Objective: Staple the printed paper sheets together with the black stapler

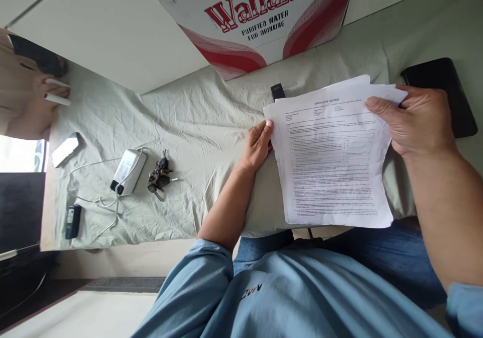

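**Paper stack held over cloth-covered table**

Pale green cloth (181, 127), creased and loosely spread, covers the table; a light wall runs behind it.

Hands: the left hand (257, 144) pinches the left edge of a stack of printed sheets (332, 162), thumb on top, fingers beneath. The right hand (418, 119) clasps the stack's upper right corner, fingers curled over the top sheet. Both grips are closed on the paper; neither is free.

Position: the stack is raised just above the table edge, in front of the person's lap. The sheets are fanned slightly and their edges are not squared. The top page is headed "OVERLEAF NOTES" and carries dense small print with a ruled box.

Progress: judged from the uneven edges, the sheets are in hand but not yet aligned or set down.

Surroundings: a white and red Wahaha water carton (264, 16) leans at the back. A black case (449, 94) lies beside the right hand. Well apart to the left lie a bunch of keys (159, 174), a white charger (128, 171) with trailing cable, and a dark key fob (72, 221).
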### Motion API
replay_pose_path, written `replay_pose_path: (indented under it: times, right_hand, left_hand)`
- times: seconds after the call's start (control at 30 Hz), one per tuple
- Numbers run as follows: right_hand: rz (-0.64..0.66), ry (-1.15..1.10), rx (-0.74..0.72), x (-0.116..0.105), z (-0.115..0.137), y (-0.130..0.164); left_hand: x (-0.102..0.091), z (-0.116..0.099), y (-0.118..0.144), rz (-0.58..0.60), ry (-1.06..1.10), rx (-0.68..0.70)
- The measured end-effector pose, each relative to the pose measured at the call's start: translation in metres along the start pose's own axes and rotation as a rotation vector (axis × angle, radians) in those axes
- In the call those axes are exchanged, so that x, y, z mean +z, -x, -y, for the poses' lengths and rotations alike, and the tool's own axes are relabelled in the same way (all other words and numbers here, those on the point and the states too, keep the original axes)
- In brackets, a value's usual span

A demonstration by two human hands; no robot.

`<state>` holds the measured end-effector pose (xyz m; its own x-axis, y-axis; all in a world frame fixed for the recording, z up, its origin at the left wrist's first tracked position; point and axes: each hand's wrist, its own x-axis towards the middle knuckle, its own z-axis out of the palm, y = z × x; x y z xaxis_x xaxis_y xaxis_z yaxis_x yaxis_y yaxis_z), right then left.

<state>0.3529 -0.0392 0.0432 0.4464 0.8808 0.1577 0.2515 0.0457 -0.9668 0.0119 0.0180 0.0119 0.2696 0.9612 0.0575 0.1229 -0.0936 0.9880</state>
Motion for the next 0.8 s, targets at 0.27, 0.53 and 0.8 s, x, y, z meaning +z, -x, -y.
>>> replay_pose_path:
  times: [0.27,0.53,0.8]
  right_hand:
    - [0.007,-0.020,0.006,0.005,0.003,0.002]
    - [0.020,-0.051,0.040,0.009,0.008,0.004]
    - [-0.155,0.101,-0.214,0.001,-0.005,-0.008]
  left_hand:
    - [0.001,-0.002,0.001,0.029,-0.025,0.009]
    - [0.000,-0.004,0.000,0.010,-0.059,0.037]
    - [0.000,-0.002,-0.001,0.008,-0.011,0.008]
